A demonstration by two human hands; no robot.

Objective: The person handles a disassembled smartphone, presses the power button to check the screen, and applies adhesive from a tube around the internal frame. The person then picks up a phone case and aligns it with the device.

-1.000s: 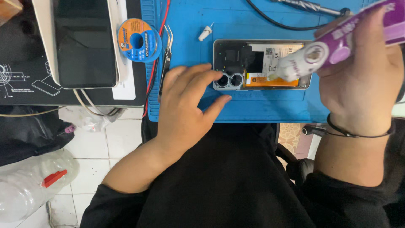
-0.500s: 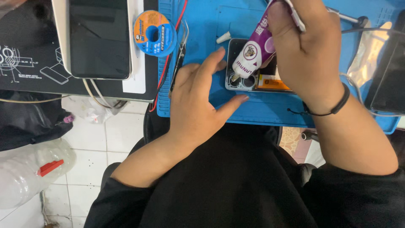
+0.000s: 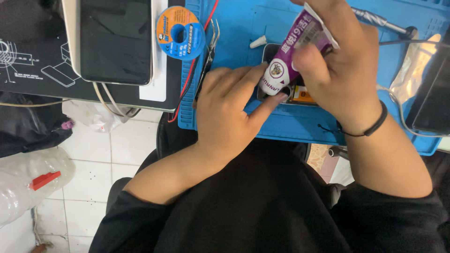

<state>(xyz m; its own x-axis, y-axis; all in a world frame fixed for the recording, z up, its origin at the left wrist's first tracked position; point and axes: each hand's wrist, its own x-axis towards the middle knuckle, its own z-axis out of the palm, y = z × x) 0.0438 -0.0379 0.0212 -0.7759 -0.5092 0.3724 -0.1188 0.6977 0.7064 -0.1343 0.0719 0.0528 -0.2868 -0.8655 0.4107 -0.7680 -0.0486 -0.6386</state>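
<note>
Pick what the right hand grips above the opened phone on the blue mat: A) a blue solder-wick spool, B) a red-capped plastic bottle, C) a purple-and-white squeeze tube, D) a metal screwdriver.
C: the right hand is wrapped around the purple-and-white squeeze tube, nozzle down beside the left hand.

Spool [image 3: 180,33] left of phone [image 3: 300,96], on mat [image 3: 234,28]

The right hand [image 3: 337,75] grips a purple tube [image 3: 293,51] and tilts its white end down onto an opened phone [image 3: 300,96] lying on a blue mat [image 3: 234,28]. The left hand [image 3: 229,112] lies flat on the mat with its fingers touching the phone's near edge. A small white cap [image 3: 258,42] sits just above. Left of the mat are a blue and orange spool [image 3: 180,33], tweezers [image 3: 208,61] and a dark tablet [image 3: 115,40]. A black band circles the right wrist.
</note>
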